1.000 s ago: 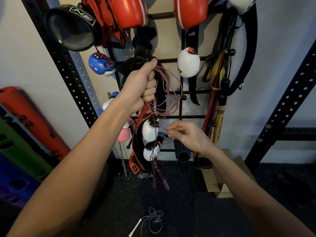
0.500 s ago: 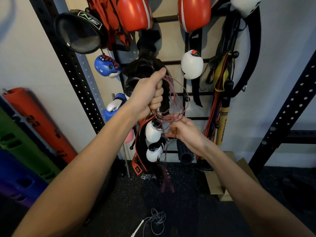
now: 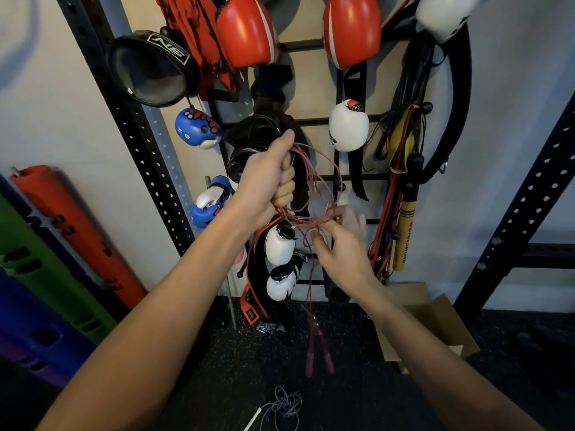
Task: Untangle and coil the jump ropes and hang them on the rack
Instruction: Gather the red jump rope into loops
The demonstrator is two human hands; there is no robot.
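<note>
A thin pink jump rope (image 3: 323,169) is gathered in loops in front of the black wall rack (image 3: 329,122). My left hand (image 3: 270,181) grips the top of the loops in a fist. My right hand (image 3: 339,244), blurred, pinches the strands where they cross below the fist. The rope's two pink handles (image 3: 317,359) dangle near the floor. A second, grey jump rope (image 3: 283,405) with a white handle lies in a loose tangle on the black floor below.
Red and white boxing gloves (image 3: 348,126), a black focus pad (image 3: 149,70), belts and bands hang on the rack. Black perforated uprights (image 3: 130,119) flank it. Coloured foam rollers (image 3: 71,231) lean at left. A cardboard box (image 3: 429,325) sits on the floor at right.
My right hand rose from lower down to the crossing strands under my left fist. The camera moved slightly closer to the rack.
</note>
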